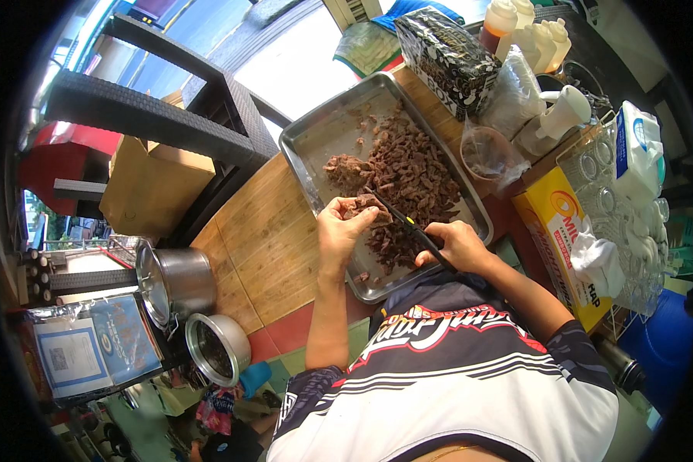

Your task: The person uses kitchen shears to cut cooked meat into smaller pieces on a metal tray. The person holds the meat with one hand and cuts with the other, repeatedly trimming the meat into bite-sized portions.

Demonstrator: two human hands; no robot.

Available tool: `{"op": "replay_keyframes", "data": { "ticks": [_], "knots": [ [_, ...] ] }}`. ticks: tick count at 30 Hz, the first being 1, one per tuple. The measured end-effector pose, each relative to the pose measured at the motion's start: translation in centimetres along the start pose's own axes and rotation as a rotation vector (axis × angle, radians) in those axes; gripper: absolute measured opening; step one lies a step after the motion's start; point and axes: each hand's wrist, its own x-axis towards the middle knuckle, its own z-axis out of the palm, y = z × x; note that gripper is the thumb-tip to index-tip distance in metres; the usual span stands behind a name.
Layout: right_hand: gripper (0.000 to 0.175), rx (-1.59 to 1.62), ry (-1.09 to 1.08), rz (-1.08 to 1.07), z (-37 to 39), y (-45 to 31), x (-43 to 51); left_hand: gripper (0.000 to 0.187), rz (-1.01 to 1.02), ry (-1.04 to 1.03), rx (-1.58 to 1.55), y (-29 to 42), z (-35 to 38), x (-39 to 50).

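Observation:
A large metal tray (304, 151) stands on the wooden table, holding a heap of small brown cooked meat pieces (413, 164) and a larger chunk (346, 171) at its left part. My left hand (342, 231) grips a piece of brown meat (369, 209) over the tray. In my right hand (455, 245) is a black-handled cutting tool, seemingly scissors (407, 222), whose dark blades reach to the held meat. Whether the blades are apart cannot be told.
Left of the tray lies bare wooden tabletop (260, 231), with a steel pot (187, 277) and a metal bowl (239, 346) beyond. To the right stand a cling wrap box (560, 242), a plastic-lined container (485, 153) and glasses (606, 190). Part of a person (231, 442) shows at lower left.

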Motion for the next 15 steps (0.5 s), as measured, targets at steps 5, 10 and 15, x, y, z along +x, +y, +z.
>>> {"op": "replay_keyframes", "data": {
  "ticks": [5, 10, 15],
  "knots": [
    [0.075, 0.113, -0.041, -0.031, -0.4, 0.5, -0.1, 0.027, -0.044, 0.006, -0.004, 0.4, 0.2, 0.0],
    [0.084, -0.159, -0.001, -0.118, -1.1, 0.0, 0.0, 0.026, -0.049, -0.094, 0.074, 0.3, -0.1, 0.1],
    [0.073, -0.303, 0.051, -0.223, -1.3, 0.0, 0.0, 0.025, -0.073, -0.182, 0.119, 0.6, -0.7, 0.3]
  ]
}}
